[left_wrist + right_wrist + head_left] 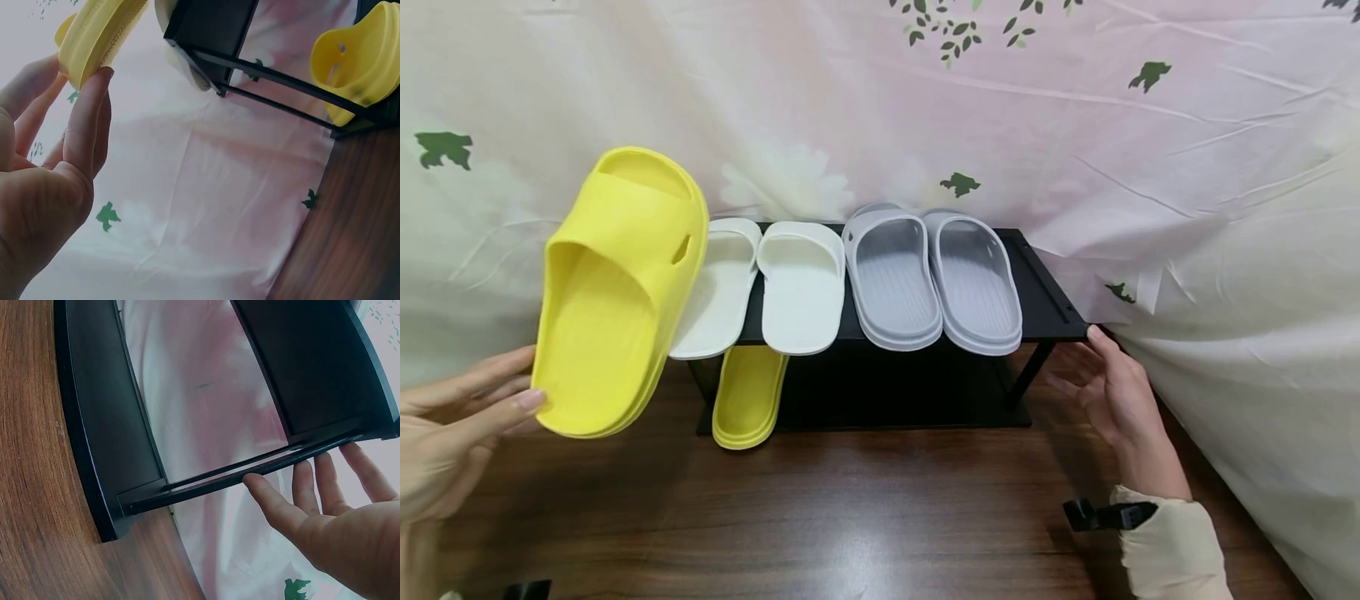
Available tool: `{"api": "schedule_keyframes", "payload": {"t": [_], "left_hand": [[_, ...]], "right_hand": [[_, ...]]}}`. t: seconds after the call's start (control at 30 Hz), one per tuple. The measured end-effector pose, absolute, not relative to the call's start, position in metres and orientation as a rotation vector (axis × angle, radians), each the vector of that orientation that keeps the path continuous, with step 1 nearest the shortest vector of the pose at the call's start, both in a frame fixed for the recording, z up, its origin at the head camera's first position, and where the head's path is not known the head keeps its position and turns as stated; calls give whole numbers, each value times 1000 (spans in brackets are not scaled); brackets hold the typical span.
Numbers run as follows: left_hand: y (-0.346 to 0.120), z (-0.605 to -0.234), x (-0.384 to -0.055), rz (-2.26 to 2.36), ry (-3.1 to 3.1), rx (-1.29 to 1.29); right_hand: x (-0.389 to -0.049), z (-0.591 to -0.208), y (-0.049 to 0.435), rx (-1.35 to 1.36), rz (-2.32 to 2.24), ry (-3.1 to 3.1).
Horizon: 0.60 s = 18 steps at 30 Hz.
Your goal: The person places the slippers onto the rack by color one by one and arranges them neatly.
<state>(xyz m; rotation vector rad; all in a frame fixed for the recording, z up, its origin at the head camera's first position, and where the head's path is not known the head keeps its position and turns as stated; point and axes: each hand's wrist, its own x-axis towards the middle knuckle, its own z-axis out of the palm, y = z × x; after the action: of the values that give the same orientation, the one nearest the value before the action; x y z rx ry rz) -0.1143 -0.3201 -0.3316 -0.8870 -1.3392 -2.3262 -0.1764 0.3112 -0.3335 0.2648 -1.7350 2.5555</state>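
Observation:
My left hand (456,442) pinches the heel end of a yellow slipper (617,283), thumb on one side and fingers on the other. That slipper is raised, toe up, in front of the left end of a black two-tier shoe rack (1041,292). A second yellow slipper (748,396) sits on the lower tier at the left, its front hidden under the upper shelf. At the rack's right end, the fingertips of my right hand (350,537) touch the side bar (231,478), and its fingers are extended.
On the upper shelf stand two white slippers (802,287), the left one partly covered by the raised yellow slipper, and two grey clogs (895,279). The rack rests on a dark wooden surface (820,517). A floral cloth (820,100) hangs behind and along the right side.

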Motion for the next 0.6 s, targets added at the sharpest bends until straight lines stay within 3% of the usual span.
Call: {"api": "schedule_keyframes", "payload": {"t": [0.6], "left_hand": [[-300, -328, -116, -2322, -1358, -1095]], "right_hand": [[-178, -334, 310, 292, 2547, -1742]]}}
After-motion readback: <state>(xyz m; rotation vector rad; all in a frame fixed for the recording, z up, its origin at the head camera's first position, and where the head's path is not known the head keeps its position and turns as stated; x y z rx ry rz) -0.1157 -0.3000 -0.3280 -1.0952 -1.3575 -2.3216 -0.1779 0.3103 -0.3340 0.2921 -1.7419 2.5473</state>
